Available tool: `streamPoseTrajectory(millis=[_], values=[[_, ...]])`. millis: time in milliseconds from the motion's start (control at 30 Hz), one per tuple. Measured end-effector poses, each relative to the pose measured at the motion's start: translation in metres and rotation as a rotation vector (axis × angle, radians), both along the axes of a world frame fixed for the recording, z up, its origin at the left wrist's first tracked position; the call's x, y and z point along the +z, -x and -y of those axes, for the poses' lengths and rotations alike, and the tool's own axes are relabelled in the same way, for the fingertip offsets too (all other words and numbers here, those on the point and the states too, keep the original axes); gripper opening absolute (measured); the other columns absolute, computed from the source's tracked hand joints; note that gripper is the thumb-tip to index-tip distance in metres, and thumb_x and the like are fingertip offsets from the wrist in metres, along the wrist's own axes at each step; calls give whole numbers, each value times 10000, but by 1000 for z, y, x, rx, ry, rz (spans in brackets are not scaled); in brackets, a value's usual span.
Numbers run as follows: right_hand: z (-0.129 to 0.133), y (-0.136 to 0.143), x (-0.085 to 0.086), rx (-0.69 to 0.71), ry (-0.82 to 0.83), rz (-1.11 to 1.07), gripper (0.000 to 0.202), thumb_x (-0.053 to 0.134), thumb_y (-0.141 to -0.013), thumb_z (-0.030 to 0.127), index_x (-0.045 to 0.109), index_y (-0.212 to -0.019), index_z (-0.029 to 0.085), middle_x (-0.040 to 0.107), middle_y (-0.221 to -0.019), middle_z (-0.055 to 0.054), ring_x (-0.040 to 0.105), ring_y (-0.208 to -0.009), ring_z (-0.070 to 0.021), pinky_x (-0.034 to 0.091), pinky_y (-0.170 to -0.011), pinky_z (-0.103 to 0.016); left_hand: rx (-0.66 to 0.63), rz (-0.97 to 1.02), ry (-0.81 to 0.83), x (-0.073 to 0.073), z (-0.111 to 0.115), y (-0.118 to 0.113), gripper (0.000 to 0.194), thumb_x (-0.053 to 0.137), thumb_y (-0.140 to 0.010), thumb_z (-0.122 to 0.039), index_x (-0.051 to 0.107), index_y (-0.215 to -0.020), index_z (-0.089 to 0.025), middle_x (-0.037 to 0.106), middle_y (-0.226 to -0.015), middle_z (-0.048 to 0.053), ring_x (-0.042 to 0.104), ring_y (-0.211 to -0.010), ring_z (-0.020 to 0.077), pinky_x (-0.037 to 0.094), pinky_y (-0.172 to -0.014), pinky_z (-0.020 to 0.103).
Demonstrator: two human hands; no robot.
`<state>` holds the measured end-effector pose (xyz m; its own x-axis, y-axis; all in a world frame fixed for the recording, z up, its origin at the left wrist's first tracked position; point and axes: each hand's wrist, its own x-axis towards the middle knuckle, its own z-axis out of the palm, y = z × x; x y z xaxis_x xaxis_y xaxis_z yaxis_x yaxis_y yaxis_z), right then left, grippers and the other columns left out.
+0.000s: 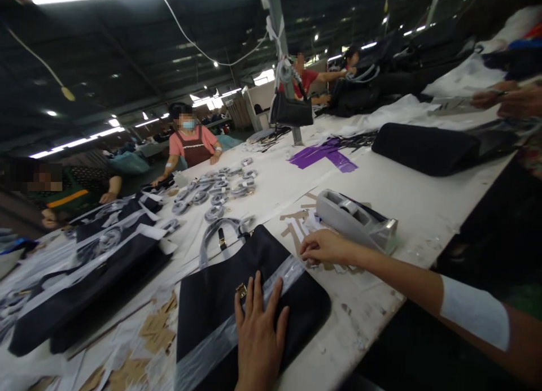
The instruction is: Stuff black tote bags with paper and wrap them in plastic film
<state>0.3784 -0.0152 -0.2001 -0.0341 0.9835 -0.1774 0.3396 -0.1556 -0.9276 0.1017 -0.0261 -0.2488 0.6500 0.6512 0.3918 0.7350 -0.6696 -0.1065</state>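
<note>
A black handbag [212, 300] lies flat on the table in front of me, its handle [207, 241] wrapped in clear plastic and pointing away. A clear film strip [209, 351] crosses its front, passing just below a gold clasp [241, 290]. My left hand [260, 329] rests palm down on the bag and strip, fingers spread. Beyond the bag's right edge, my right hand [324, 248] has its fingers curled together near the strip's end; whatever they pinch is hidden. Right behind that hand stands a grey tape dispenser [351, 216], with paper pieces [296, 224] beside it.
More black bags [105, 283] are piled at left, above brown paper scraps [156, 329]. Coiled wrapped straps [215, 199] lie mid-table, purple strips [324, 155] farther back. A black bag [423, 148] lies at right. A post [282, 46] rises behind. Co-workers [192, 145] stand around the table.
</note>
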Motion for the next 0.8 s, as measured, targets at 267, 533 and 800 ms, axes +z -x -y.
streamPoseTrajectory(millis=[267,533,800], values=[[-3,12,-17,-2,58,-6,213,501,-816,135,689,-918,135,666,-635,-14,648,-567,-146,499,-506,-214,-17,-68,-36,-1,-3,0,634,529,-939,-269,298,-1522,-352,232,-1617,94,321,-1435,336,324,-1105,597],[-3,12,-7,48,-42,285,183,584,-827,112,734,-921,157,726,-803,-59,667,-712,-175,455,-620,-236,-4,-86,-20,2,-1,-2,633,515,-947,-257,280,-1527,-355,232,-1617,93,295,-1451,311,322,-1111,597],[2,24,-2,15,-130,593,218,580,-869,176,672,-1066,195,721,-945,-108,656,-919,-279,392,-683,-299,1,-81,-11,3,1,-2,595,508,-958,-251,318,-1515,-341,231,-1617,100,300,-1449,313,307,-1123,589]])
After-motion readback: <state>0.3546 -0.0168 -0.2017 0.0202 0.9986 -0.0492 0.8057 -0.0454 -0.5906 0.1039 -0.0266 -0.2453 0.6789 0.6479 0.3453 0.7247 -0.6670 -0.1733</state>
